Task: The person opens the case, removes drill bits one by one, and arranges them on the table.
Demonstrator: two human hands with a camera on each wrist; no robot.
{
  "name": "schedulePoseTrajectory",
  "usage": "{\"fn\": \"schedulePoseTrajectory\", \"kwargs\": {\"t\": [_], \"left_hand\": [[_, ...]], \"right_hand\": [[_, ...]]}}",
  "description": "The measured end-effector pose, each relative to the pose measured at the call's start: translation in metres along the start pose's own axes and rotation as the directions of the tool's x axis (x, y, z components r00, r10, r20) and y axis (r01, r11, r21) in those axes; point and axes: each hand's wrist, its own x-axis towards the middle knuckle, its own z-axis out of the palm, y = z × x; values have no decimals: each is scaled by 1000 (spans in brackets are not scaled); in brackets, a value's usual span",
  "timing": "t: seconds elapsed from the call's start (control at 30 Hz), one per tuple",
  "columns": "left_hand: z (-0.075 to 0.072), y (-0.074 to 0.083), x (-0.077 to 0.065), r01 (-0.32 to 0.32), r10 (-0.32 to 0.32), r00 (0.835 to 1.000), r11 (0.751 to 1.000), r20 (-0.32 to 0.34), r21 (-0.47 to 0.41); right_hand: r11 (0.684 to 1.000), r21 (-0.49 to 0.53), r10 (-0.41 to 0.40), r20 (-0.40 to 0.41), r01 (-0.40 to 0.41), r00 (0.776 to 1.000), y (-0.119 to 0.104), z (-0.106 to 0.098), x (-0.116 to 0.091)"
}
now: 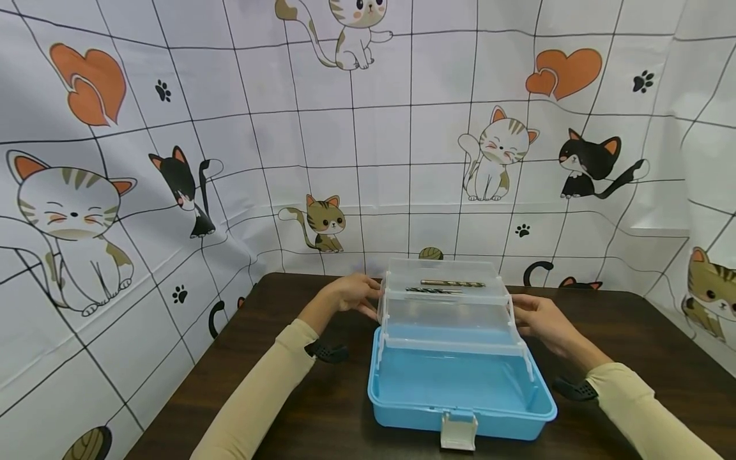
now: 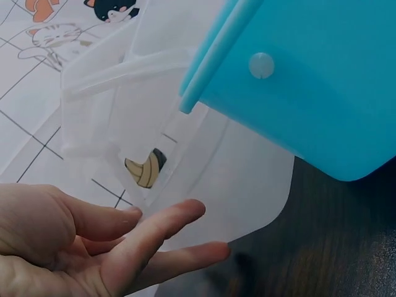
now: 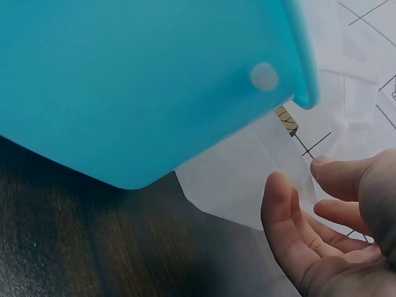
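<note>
A light blue toolbox [image 1: 460, 418] stands with its lid raised and its clear trays [image 1: 451, 313] lifted up toward the back. Two drill bits lie in the trays: a brassy drill bit [image 1: 452, 283] and, below it, a darker drill bit [image 1: 432, 291]. My left hand [image 1: 355, 294] is at the left edge of the clear lid [image 2: 241, 192], fingers extended and thumb tip right at that edge. On the opposite side my right hand [image 1: 539, 317] is beside the lid's right edge, its thumb and fingers spread apart with a gap between them.
A white latch [image 1: 459, 432] hangs from the toolbox's front. The box sits on a dark wooden table [image 1: 333, 409]. Behind and along both sides hangs a white sheet [image 1: 379, 147] printed with cats, hearts and grid lines.
</note>
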Motion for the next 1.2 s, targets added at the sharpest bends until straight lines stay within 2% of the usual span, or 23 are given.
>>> {"fn": "schedulePoseTrajectory", "kwargs": {"t": [0.2,0.5,1.0,1.1,1.2], "left_hand": [[-4,-2,0,-16,16,1000,1000,24,10],[-13,-11,4,-21,28,995,997,97,-76],[-12,-9,0,-34,39,997,997,68,-69],[-10,-11,-1,-27,32,998,997,63,-67],[-7,-11,-2,-27,30,998,998,52,-59]], "right_hand": [[1000,-1,-1,3,1,1000,1,2,0],[1000,14,-1,15,0,1000,4,2,0],[999,-35,21,8,-21,1000,-8,5,1],[999,-23,32,28,-31,999,-7,3,0],[999,-1,41,98,-41,994,-9,-5,-3]]}}
